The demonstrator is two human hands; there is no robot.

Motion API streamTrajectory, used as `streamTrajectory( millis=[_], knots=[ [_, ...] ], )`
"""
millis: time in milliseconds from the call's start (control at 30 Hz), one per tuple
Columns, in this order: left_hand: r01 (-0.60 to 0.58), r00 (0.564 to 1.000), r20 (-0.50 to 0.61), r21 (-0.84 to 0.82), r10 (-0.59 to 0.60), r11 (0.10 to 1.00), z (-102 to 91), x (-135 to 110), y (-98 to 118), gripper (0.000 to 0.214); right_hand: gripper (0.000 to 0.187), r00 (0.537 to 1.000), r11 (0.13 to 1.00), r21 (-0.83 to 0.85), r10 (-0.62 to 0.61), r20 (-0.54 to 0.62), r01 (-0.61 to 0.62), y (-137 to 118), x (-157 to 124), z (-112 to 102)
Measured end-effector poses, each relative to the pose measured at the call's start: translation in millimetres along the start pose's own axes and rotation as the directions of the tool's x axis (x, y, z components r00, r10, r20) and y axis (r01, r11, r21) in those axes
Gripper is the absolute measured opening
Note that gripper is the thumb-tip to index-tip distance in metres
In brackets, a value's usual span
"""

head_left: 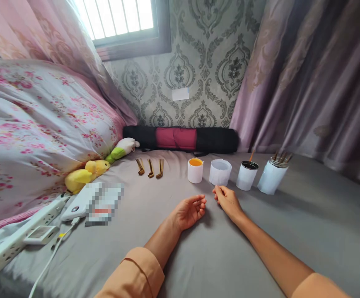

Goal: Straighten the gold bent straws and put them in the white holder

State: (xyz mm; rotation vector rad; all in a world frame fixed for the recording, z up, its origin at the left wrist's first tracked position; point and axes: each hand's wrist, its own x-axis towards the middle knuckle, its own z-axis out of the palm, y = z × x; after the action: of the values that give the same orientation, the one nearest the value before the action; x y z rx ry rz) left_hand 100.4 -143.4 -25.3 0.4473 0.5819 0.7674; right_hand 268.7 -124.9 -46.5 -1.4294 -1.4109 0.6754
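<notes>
While a power strip point(12, 246) is running along the left edge of the bed point(155, 231), a white device point(79, 202) and a blurred-out packet point(105, 205) are lying just beside it, with a white cord point(47, 264) trailing toward the near left corner. Yellow point(83, 174) and green-and-white point(122, 150) plush toys are leaning along the floral bedding point(43, 124). Further right, toward the far edge, three sets of bent gold-coloured pieces point(150, 169) are lying in a row.

The left hand point(190, 212) is resting over the middle of the bed, palm partly up; its fingers are curling loosely, apart from the thumb, and holding nothing that shows. Beyond it, toward the far edge, a white cup of yellow-orange contents point(195, 173) is standing upright. Next in line a translucent cup point(220, 174) is standing, and the right hand point(228, 200) is poising just before it. Those fingers are bunching close to the thumb; whether they are pinching anything or touching the cup, I cannot tell.

Toward the right edge, a white-wrapped jar point(246, 179) is holding something dark and a thin stick point(252, 155), and a second jar point(272, 179) is holding brushes point(281, 159).

Because the soft sheet is giving these vessels uneven footing, a knuckle bumping the translucent cup, or a hand pressing down nearby, could be tipping one over. If their contents are liquid, they could be staining the sheet; a sleeve catching the stick could be dragging the dark jar down.
</notes>
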Motion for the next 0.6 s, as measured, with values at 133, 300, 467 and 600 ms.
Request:
streamTrajectory(
  millis=[133, 300, 467, 600],
  knots=[
    [0.003, 0.999, -0.044, 0.106, 0.002, 0.994, 2.4, 1, 4, 0.013, 0.040, 1.000, 1.000, 0.005, -0.010, 0.016, 0.010, 2, -1, -1],
    [-0.032, 0.987, -0.142, 0.302, 0.078, 0.953, 0.8, 7, 15, 0.016, 0.039, 1.000, 1.000, -0.001, 0.000, 0.014, 0.000, -1, -2, -1],
    [-0.050, 0.943, -0.261, 0.500, 0.206, 0.864, -9.8, 14, 35, 0.015, 0.038, 1.000, 1.000, -0.005, 0.015, 0.022, -0.015, 0, -1, -1],
    [-0.060, 0.893, -0.312, 0.634, 0.325, 0.771, -20.0, 14, 53, 0.014, 0.037, 1.000, 1.000, -0.003, 0.013, 0.019, -0.013, 1, -1, -1]
  ],
)
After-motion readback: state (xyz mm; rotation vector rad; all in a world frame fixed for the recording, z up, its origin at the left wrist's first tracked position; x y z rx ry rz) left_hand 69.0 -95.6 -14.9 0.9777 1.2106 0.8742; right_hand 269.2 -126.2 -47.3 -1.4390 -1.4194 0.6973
